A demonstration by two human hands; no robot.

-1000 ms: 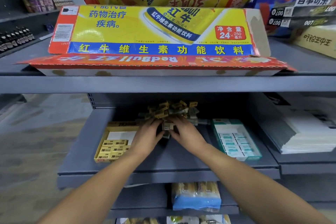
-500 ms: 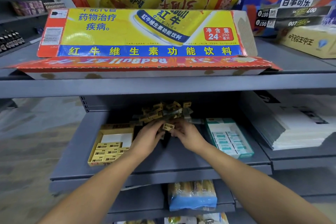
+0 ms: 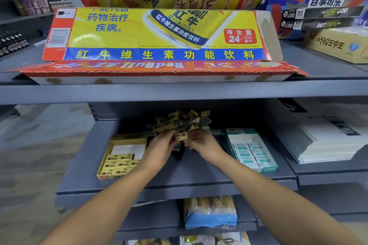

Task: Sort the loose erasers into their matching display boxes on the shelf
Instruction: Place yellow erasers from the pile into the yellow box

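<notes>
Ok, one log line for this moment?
left hand + right hand: pinch small yellow-sleeved eraser | over loose eraser pile | yellow cardboard box left, teal box right | unplaced

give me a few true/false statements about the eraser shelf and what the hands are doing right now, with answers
1. The yellow cardboard display box sits left of both hands. True.
2. The teal-and-white display box stands on the top shelf. False: it sits on the same grey shelf as the pile.
3. A small yellow-wrapped eraser is held between the left hand and right hand. True.
4. The heap of loose erasers lies in front of the hands, at the shelf edge. False: it lies behind them, toward the back.
</notes>
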